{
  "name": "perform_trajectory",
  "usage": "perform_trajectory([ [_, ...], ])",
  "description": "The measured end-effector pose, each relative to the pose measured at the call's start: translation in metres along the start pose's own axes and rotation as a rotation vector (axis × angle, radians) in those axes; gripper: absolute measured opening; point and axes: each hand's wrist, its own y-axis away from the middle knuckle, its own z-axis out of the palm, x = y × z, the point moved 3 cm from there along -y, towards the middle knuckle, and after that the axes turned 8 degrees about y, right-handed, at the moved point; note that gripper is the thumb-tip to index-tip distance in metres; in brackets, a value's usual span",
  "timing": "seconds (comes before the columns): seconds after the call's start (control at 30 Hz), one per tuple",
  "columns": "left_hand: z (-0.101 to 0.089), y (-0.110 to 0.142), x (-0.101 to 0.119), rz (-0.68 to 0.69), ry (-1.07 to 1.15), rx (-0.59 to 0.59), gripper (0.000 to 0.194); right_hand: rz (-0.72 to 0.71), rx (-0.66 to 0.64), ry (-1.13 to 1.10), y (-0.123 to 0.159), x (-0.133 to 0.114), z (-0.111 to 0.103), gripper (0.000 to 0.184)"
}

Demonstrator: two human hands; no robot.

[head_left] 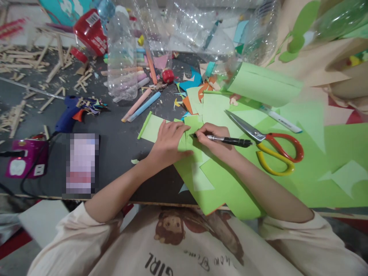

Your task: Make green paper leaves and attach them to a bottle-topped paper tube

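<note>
My right hand is closed around a black and clear pen, its tip on a piece of light green paper. Beside it my left hand lies with fingers spread over the same paper, pressing on it; part of the paper is hidden under both hands. Larger green sheets lie underneath. To the right of my right hand are open scissors with one red and one yellow handle loop. A white marker rests just beyond them.
A blue glue gun, a purple box with cables and a phone are on the left. Clear plastic bottles, a red bottle, rolled paper sticks, a green paper-wrapped bottle and wood sticks crowd the back.
</note>
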Motion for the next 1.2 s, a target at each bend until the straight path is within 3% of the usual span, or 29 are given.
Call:
perform_trajectory([
  [0.1,-0.0006,0.0003,-0.0005,0.007,0.015,0.009,0.057,0.023,0.059,-0.023,0.0004,0.0005,-0.0023,0.021],
  [0.27,-0.0004,0.0004,-0.0001,0.002,0.018,0.005,0.058,-0.009,0.02,-0.019,0.001,0.0002,-0.0003,0.018],
  [0.47,-0.0007,-0.0015,0.0006,-0.046,0.01,-0.014,0.061,0.018,0.178,-0.008,0.0017,0.0009,-0.0086,0.021],
  [0.67,-0.0009,-0.0011,-0.0001,-0.03,0.025,-0.01,0.059,0.03,0.064,-0.033,-0.0007,-0.0013,-0.0039,0.019],
  [0.9,-0.0024,-0.0026,0.0006,-0.049,0.049,-0.033,0.06,-0.002,0.199,-0.017,0.0015,0.003,-0.0097,0.021],
  [1.2,-0.0047,-0.0041,0.0038,-0.105,0.036,-0.096,0.061,0.015,0.116,-0.013,-0.0004,0.0025,-0.007,0.021],
])
